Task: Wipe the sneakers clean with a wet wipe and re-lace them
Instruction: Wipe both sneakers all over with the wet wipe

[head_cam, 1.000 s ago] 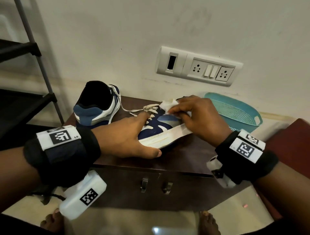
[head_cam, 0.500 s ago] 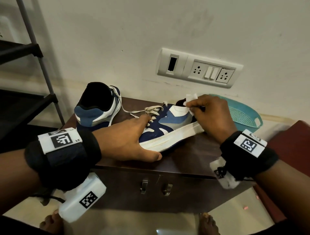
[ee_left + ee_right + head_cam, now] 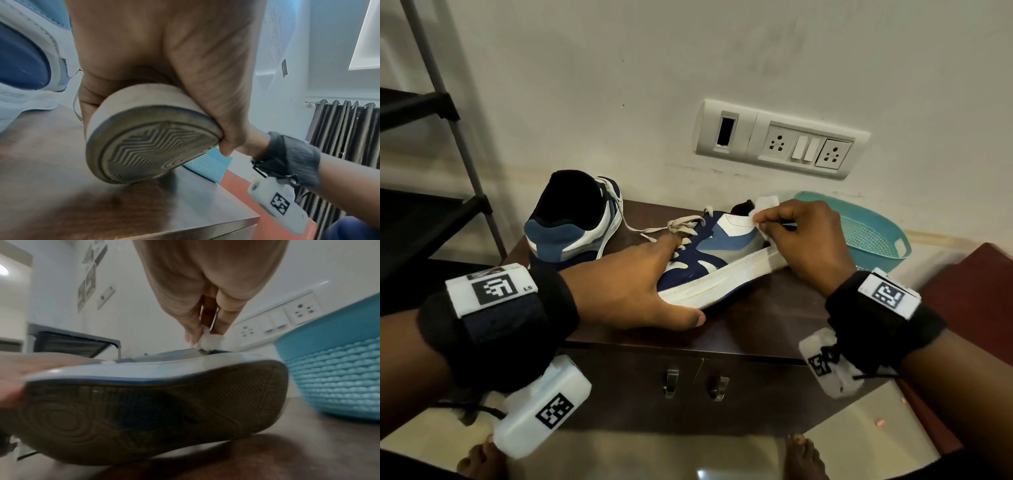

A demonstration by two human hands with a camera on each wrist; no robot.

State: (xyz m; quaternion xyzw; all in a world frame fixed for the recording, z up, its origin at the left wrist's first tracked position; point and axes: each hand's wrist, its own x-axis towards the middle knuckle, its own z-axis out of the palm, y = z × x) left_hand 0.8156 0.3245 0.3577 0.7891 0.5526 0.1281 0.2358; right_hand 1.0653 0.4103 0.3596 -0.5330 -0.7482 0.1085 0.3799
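Observation:
A navy, blue and white sneaker (image 3: 715, 253) lies tilted on its side on the dark wooden cabinet top (image 3: 774, 318), its grooved sole (image 3: 152, 149) facing me. My left hand (image 3: 640, 284) grips its toe end, thumb under the sole edge. My right hand (image 3: 801, 236) pinches a white wet wipe (image 3: 765, 205) against the white heel collar; the wipe (image 3: 207, 339) shows between thumb and fingers in the right wrist view. The loose cream laces (image 3: 681, 226) trail toward the second sneaker (image 3: 575, 219), which stands upright at the back left.
A teal plastic basket (image 3: 866, 233) sits behind my right hand against the wall. A socket and switch panel (image 3: 780, 140) is on the wall above. A dark metal shelf rack (image 3: 431, 144) stands at left. The cabinet front has two door handles (image 3: 695, 383).
My right hand has slid the wipe from the sneaker's laces and midfoot back to the heel collar. The left hand has kept its grip on the toe.

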